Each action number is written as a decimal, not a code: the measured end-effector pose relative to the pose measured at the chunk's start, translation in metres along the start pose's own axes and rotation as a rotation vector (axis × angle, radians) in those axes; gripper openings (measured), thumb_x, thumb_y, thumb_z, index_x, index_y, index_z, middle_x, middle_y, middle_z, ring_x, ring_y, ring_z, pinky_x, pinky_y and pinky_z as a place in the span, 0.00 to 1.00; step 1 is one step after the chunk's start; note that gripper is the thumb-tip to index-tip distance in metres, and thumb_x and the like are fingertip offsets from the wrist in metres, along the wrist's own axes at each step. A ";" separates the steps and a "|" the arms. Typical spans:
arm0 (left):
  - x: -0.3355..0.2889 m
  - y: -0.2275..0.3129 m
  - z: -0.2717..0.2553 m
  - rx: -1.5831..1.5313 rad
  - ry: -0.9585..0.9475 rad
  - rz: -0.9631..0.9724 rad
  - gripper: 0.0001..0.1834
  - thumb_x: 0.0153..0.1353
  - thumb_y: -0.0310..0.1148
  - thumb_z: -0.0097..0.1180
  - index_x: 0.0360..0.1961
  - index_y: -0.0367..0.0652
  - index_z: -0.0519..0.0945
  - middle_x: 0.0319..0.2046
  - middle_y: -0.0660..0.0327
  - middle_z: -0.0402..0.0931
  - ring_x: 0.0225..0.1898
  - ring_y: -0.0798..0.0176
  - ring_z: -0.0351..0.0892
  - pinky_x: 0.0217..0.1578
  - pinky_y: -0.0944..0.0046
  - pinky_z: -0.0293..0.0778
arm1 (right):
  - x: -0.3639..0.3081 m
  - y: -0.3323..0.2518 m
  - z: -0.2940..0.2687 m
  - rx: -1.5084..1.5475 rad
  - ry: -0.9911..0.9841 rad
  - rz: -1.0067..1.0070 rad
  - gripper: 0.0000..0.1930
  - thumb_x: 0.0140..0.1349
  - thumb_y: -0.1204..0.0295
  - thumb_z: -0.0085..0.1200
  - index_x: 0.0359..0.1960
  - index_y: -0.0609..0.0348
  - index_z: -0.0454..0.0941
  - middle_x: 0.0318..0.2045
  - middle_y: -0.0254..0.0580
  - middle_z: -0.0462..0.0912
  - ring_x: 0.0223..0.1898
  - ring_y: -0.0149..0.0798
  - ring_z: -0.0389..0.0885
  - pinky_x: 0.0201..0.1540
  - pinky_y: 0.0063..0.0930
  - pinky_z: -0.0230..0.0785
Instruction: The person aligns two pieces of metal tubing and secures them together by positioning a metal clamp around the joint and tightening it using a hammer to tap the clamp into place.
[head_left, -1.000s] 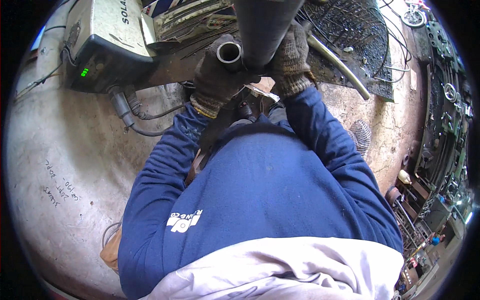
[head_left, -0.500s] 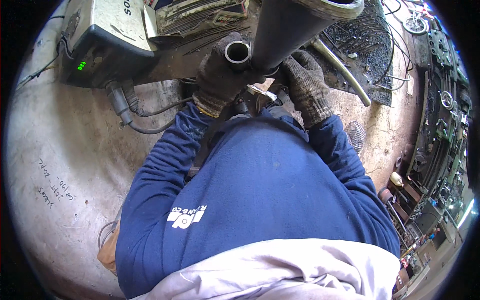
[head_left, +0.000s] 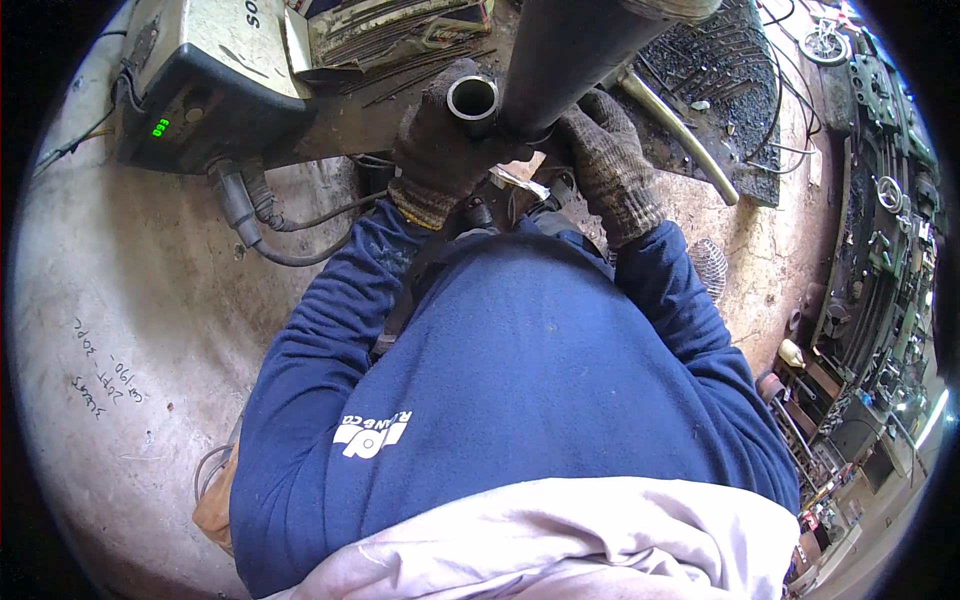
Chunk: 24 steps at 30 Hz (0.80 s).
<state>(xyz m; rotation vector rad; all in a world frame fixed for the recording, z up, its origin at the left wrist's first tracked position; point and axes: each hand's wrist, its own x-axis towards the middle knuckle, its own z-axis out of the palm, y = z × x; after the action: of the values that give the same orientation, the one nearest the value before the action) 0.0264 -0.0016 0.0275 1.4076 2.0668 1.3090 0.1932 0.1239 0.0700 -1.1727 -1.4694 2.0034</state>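
A large dark steel pipe (head_left: 565, 60) rises from the bench toward the top of the view, tilted to the right. Close against its left side is a short steel pipe piece (head_left: 479, 121) with an open, bright-rimmed end. My left hand (head_left: 432, 160), in a dark knit glove, is closed around the short piece. On the other side, my right hand (head_left: 612, 165), in a brown-grey knit glove, has curled fingers against the large pipe's lower end. The pipe hides its fingertips. How the two pipes meet underneath is hidden by my gloves.
A welding machine (head_left: 215, 75) with a green display and a thick cable plug (head_left: 232, 200) stands at the left. Thin rods (head_left: 400, 40) lie behind my left hand. A wooden-looking handle (head_left: 690, 145) and dark grit lie right of the pipe. Floor cables run nearby.
The large pipe's upper end has shifted slightly upward in the view. The short piece and both hands have moved only a little; their grips look the same.
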 end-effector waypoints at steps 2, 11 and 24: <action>0.002 0.003 -0.001 -0.008 -0.029 0.003 0.50 0.33 0.61 0.82 0.53 0.42 0.76 0.43 0.55 0.84 0.43 0.51 0.86 0.43 0.52 0.82 | 0.004 0.009 -0.005 -0.022 -0.011 -0.018 0.18 0.70 0.65 0.59 0.54 0.66 0.78 0.43 0.43 0.85 0.41 0.33 0.84 0.44 0.25 0.79; -0.002 -0.007 0.001 -0.004 0.026 0.020 0.52 0.31 0.62 0.82 0.55 0.42 0.75 0.42 0.54 0.84 0.42 0.49 0.86 0.42 0.51 0.82 | 0.005 0.029 -0.011 -0.076 -0.046 -0.085 0.17 0.71 0.66 0.56 0.55 0.65 0.78 0.46 0.46 0.84 0.44 0.35 0.84 0.46 0.29 0.78; -0.004 -0.011 0.002 0.025 0.042 0.005 0.55 0.28 0.61 0.84 0.56 0.44 0.73 0.42 0.54 0.84 0.41 0.47 0.86 0.42 0.49 0.82 | 0.003 0.029 -0.008 0.100 -0.112 -0.111 0.17 0.73 0.67 0.55 0.56 0.67 0.76 0.43 0.45 0.84 0.40 0.34 0.86 0.44 0.26 0.82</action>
<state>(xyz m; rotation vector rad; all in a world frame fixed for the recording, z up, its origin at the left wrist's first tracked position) 0.0239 -0.0052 0.0164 1.4079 2.1147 1.3302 0.2029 0.1200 0.0419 -0.9315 -1.4349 2.0694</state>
